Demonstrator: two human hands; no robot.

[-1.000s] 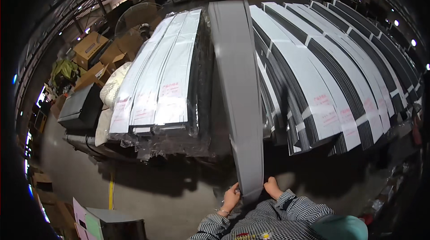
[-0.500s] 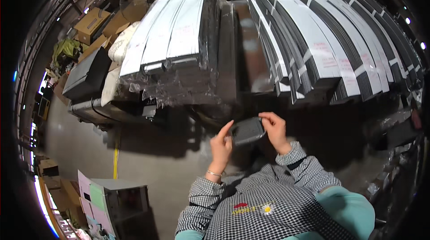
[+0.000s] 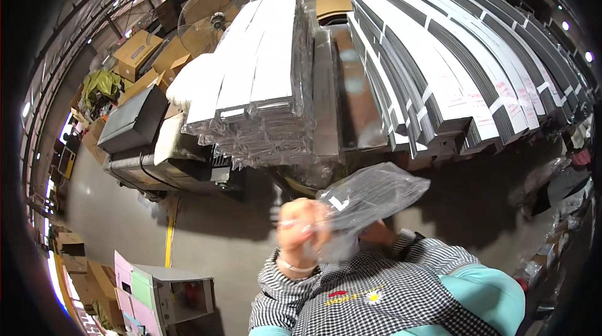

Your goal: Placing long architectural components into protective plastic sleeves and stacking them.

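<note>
A clear plastic bag [image 3: 401,186] with something dark and flat showing through it is raised in front of me. My left hand [image 3: 302,226], fingers closed and blurred by motion, grips its near left end. A small white mark or label [image 3: 338,203] sits near that grip. My right hand [image 3: 378,234] is just under the bag, close to my body. The bag covers much of it and its fingers are hidden, so whether it touches the bag cannot be made out.
Plastic-wrapped stacks of long panels [image 3: 266,66] stand ahead, and strapped bundles of long strips [image 3: 433,53] lie ahead right. Left are a dark box [image 3: 132,119], cardboard cartons [image 3: 137,53] and a fan [image 3: 217,20]. A grey cabinet-like box [image 3: 182,289] stands lower left.
The bagged dark thing, earlier held flat between both hands, has swung up and to the right. My left hand has closed and dropped lower; my right hand has gone down behind the bag.
</note>
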